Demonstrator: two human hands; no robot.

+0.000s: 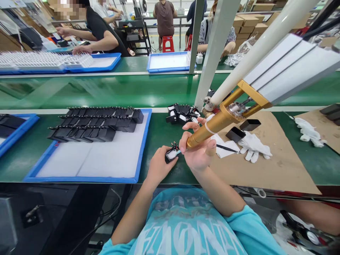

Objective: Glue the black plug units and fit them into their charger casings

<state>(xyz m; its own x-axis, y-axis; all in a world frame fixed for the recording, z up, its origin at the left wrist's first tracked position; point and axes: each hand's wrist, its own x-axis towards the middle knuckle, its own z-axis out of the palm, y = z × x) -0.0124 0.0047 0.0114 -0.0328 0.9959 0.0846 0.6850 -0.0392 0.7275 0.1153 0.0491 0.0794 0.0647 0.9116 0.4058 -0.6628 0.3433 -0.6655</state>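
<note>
Though near right hand (198,154), white glove (254,144) apart.

Lighting is bright and even, with pale streaks of glare across the far green panel (106,92), deep shadow beneath the workbench (156,131) at near left, wide-angle stretching toward the edges, and far-left pixelation.

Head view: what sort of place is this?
Probably a factory assembly line: rows of black cases in a blue tray, a gold tool in the right hand, and a co-worker across the line.
</note>
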